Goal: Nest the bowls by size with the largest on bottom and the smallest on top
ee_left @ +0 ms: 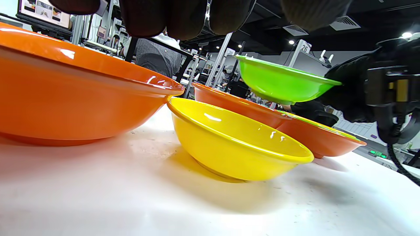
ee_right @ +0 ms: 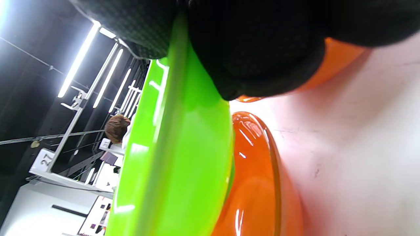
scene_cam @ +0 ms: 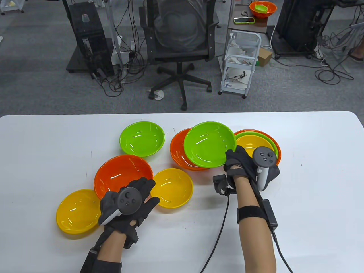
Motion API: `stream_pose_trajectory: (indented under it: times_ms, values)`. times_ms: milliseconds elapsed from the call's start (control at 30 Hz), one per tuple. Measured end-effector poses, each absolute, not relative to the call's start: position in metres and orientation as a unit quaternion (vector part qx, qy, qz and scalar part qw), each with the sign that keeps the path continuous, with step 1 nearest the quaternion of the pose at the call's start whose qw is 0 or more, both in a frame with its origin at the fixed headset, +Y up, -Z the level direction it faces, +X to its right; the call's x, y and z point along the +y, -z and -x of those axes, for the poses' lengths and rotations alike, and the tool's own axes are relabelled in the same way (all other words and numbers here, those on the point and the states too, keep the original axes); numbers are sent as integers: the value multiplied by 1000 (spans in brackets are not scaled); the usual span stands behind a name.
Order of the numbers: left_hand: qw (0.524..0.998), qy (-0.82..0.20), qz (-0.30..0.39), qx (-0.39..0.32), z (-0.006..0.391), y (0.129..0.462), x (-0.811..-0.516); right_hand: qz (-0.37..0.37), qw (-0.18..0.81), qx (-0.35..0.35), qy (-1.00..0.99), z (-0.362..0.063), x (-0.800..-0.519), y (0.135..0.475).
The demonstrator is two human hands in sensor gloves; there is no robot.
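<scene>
1. Right hand: we see it gripping the near rim of a green bowl. In the left wrist view this bowl is lifted clear of the table, above an orange bowl that it partly overlaps in the table view. In the right wrist view the gloved fingers clamp the green rim.

2. Stack, right of the held bowl: we count 3 nested bowls, orange outside, green within, yellow innermost. The right hand's tracker hides part of it.

3. Left hand: we find it hovering palm down with fingers spread loosely, holding nothing, over the near rim of a second orange bowl.

4. Yellow bowl, just right of the left hand, upright on the table; its rim meets that orange bowl's rim in the left wrist view.

5. Another yellow bowl, at the left hand's left, partly covered by the glove.

6. Small green bowl, standing alone toward the far side of the table.

All loose bowls sit upright.
</scene>
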State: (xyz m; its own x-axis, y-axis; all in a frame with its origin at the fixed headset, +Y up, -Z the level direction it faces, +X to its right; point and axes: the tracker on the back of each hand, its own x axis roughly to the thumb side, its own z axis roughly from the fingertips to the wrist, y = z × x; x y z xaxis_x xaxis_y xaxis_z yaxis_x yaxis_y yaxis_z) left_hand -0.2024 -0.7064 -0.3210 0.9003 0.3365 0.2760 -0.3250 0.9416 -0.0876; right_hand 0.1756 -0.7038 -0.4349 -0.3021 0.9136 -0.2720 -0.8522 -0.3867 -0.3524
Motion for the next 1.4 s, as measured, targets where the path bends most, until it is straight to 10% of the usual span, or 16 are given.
stream_pose_trajectory:
  times_ms: [1400]
  values:
    - [977,-159,18,-138,202,321,-708,236,379,8,-894,-152,-720,444]
